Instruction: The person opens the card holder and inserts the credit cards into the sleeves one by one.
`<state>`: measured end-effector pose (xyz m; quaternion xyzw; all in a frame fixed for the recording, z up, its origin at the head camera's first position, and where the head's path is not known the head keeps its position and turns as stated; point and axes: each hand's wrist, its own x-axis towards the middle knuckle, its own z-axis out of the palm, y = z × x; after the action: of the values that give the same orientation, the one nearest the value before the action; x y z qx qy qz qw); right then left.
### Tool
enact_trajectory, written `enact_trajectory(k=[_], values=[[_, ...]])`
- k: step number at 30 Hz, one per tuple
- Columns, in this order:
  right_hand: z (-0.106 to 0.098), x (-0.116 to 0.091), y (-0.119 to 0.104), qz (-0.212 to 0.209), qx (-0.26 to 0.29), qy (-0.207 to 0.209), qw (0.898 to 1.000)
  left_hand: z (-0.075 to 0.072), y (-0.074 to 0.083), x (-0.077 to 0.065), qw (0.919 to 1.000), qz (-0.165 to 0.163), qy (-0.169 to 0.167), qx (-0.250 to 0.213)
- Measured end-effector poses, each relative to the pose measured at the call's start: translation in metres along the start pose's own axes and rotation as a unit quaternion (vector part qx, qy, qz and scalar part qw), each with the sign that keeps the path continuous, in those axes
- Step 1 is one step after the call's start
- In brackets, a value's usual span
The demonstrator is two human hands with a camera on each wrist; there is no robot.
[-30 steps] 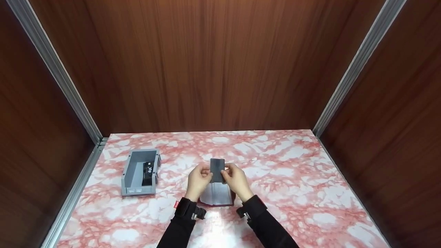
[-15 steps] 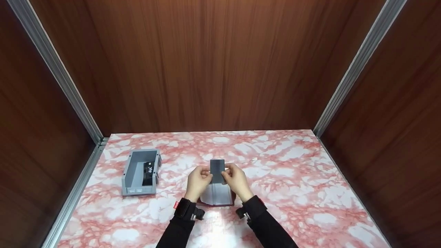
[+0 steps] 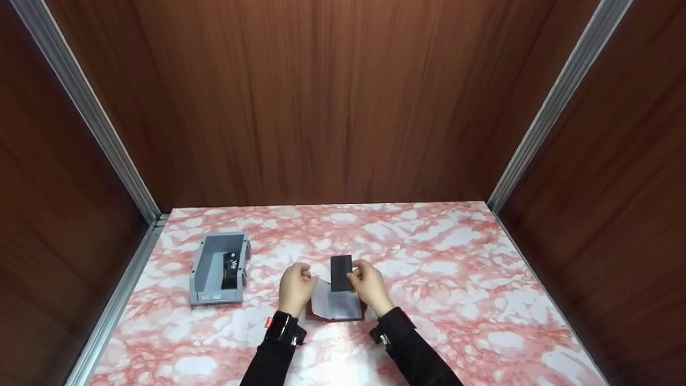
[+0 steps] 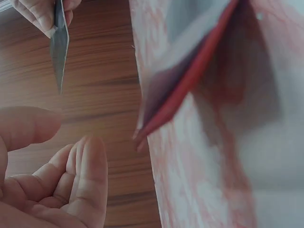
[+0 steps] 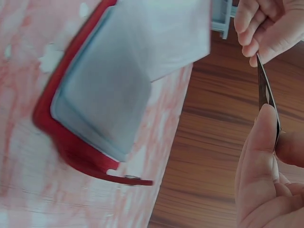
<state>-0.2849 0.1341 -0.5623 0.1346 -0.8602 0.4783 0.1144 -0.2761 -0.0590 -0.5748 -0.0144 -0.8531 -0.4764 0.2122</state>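
Observation:
A dark card [image 3: 341,273] is upright in front of me, pinched at its right edge between thumb and fingers of my right hand [image 3: 370,288]. The right wrist view shows that card [image 5: 267,92] nearly edge-on in the same pinch. My left hand [image 3: 295,287] is to the card's left, apart from it. In the left wrist view, the left hand [image 4: 71,183] has its thumb and loosely bent fingers spread with nothing between them. Below the hands, a red card holder [image 5: 78,159] lies spread on the table, its clear sleeves [image 5: 107,85] showing.
A grey bin [image 3: 217,296] stands to the left with a black card packet [image 3: 230,271] inside, marked "Vip". The pink and white marbled table [image 3: 455,289] is bounded by brown wood-look panels [image 3: 332,107] and metal posts. A small red tab [image 3: 268,322] shows by my left wrist.
My left hand has let go of the card and moved left. The right hand keeps its pinch, and the card has come slightly lower and to the right.

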Motion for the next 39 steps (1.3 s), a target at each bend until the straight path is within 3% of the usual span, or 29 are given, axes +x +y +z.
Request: enact_trajectory(k=[4,9,16,28,33,39], values=[[0.003,-0.003,0.006,-0.004,-0.027,0.002,1.000,0.001,-0.008,-0.003,0.9992,-0.004,-0.001,0.040],[0.006,-0.006,0.011,-0.002,-0.050,0.001,0.999,0.001,-0.014,-0.007,0.9975,-0.021,-0.027,0.062],[0.009,-0.008,0.014,-0.007,-0.058,-0.002,0.998,0.002,-0.020,-0.010,0.9953,-0.028,-0.051,0.077],[0.014,-0.015,0.017,-0.042,-0.042,-0.007,0.998,0.002,-0.029,-0.012,0.9950,-0.034,-0.053,0.078],[0.018,-0.015,0.020,-0.010,-0.058,-0.025,0.998,0.003,-0.033,-0.013,0.9945,-0.045,-0.051,0.080],[0.021,-0.016,0.020,-0.002,-0.086,-0.040,0.996,0.004,-0.036,-0.013,0.9936,-0.055,-0.051,0.085]])
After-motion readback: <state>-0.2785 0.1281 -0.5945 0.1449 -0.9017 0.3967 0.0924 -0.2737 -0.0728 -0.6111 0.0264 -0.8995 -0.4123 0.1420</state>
